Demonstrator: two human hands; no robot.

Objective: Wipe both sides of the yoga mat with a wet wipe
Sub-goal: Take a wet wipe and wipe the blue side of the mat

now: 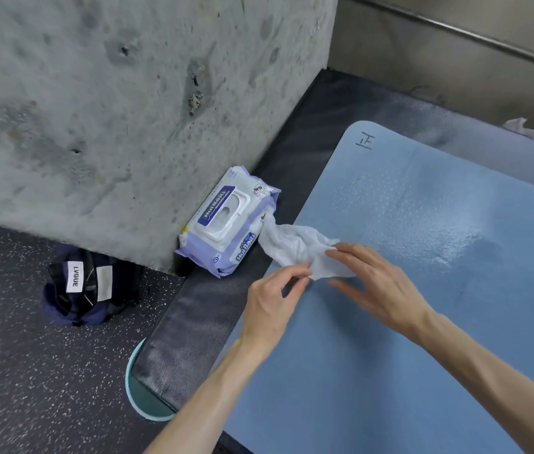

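Observation:
A light blue yoga mat [423,322] lies flat on a dark padded platform, with a wet sheen on its far right part. A white wet wipe [295,247] hangs over the mat's left edge, stretched out in the air. My left hand [272,303] pinches the wipe's near corner. My right hand [377,276] holds its right edge between thumb and fingers. A purple-and-white pack of wet wipes [226,224] leans against the concrete wall just left of the mat, its lid shut.
A dark padded platform [193,326] carries the mat. A concrete wall [111,109] rises at the left. A dark bag labelled LVQUE [85,283] sits on the speckled floor. A teal round bin [141,394] stands below the platform's edge. Crumpled white tissue [521,126] lies far right.

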